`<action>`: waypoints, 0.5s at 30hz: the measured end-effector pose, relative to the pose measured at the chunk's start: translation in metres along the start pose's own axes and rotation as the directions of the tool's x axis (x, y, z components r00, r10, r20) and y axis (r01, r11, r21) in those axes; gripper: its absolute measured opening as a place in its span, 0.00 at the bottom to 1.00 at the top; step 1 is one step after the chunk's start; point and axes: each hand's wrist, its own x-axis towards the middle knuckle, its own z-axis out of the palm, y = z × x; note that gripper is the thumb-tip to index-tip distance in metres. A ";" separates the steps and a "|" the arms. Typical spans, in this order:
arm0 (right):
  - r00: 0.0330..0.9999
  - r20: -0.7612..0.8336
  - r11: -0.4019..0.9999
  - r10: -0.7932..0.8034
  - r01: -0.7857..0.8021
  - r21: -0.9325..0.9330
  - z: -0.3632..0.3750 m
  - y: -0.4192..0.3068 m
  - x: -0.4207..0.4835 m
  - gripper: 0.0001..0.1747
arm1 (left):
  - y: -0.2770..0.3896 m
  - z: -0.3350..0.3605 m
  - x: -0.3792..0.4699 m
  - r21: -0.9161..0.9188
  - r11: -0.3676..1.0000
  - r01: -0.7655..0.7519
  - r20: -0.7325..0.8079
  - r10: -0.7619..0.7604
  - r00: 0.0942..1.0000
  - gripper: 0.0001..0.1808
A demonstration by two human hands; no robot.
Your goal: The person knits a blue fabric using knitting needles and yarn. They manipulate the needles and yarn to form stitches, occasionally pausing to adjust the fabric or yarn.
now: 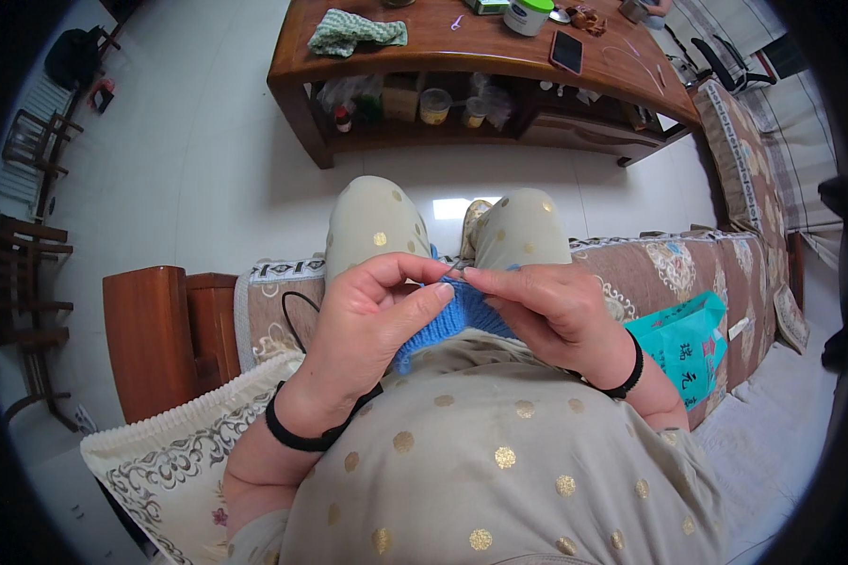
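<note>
A piece of blue ribbed knitting [434, 326] hangs between my hands over my lap. My left hand [378, 311] grips its upper edge, the index finger and thumb meeting near a thin knitting needle [455, 269]. Close against it, my right hand [555, 304] pinches at the same edge with thumb and forefinger. The needle tips almost touch between the fingertips; most of their length is hidden by my hands. A dark cable [290, 318] loops out beside my left hand; whether it joins the needles cannot be told. Black bands circle both wrists.
A wooden coffee table [424, 60] stands ahead, bearing a crumpled green-and-white cloth [353, 34], a phone [566, 52] and a white tub with a green lid [528, 15]. On the patterned sofa [668, 272], a turquoise bag [685, 353] with writing lies at right. A wooden armrest [145, 339] is at left.
</note>
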 end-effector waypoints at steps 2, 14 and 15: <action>1.000 0.010 0.999 -0.004 0.004 -0.035 -0.003 0.000 0.000 0.27 | 0.001 0.000 0.000 0.000 1.000 -0.013 0.035 0.013 0.999 0.09; 0.999 0.042 0.992 -0.008 0.014 -0.128 -0.009 0.002 0.001 0.25 | 0.003 0.001 0.004 0.218 0.971 -0.097 0.061 0.086 0.994 0.09; 0.999 0.046 0.992 -0.008 0.014 -0.127 -0.009 0.002 0.001 0.25 | 0.004 0.001 0.004 0.216 0.972 -0.089 0.061 0.077 0.995 0.09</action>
